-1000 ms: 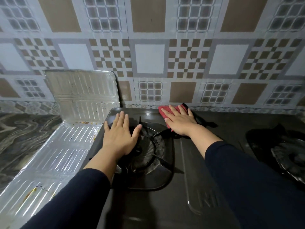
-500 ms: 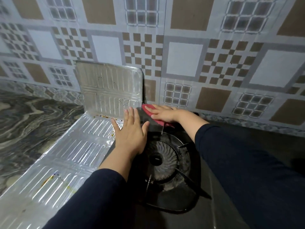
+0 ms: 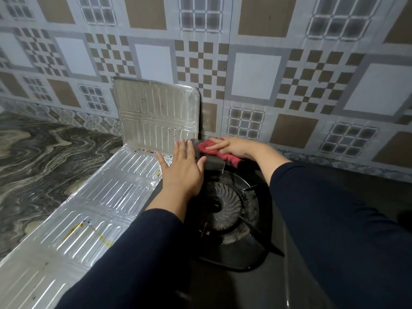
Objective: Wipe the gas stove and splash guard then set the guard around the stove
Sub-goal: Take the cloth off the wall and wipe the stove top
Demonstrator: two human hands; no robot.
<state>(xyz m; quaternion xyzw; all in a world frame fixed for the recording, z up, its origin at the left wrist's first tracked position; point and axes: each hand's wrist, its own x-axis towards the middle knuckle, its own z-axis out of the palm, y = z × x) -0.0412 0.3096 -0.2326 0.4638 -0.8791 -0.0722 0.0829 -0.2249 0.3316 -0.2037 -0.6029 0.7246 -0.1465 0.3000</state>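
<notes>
The dark gas stove (image 3: 227,284) fills the lower middle, its left burner (image 3: 225,207) with a black pan support in view. My left hand (image 3: 181,170) lies flat, fingers spread, on the stove's left edge beside the burner. My right hand (image 3: 231,146) presses a red cloth (image 3: 206,148) onto the stove's back left corner. The silver ribbed splash guard (image 3: 98,197) lies flat left of the stove, with brown stains, and its end panel (image 3: 156,117) stands up against the wall.
A patterned tile wall (image 3: 256,74) runs close behind the stove. A dark marbled countertop (image 3: 40,161) spreads left of the guard. My dark sleeves cover the stove's front and right side.
My right hand has slid the red cloth leftward along the stove's back edge to the back left corner. My left hand shifted to the stove's left edge. The view swung left.
</notes>
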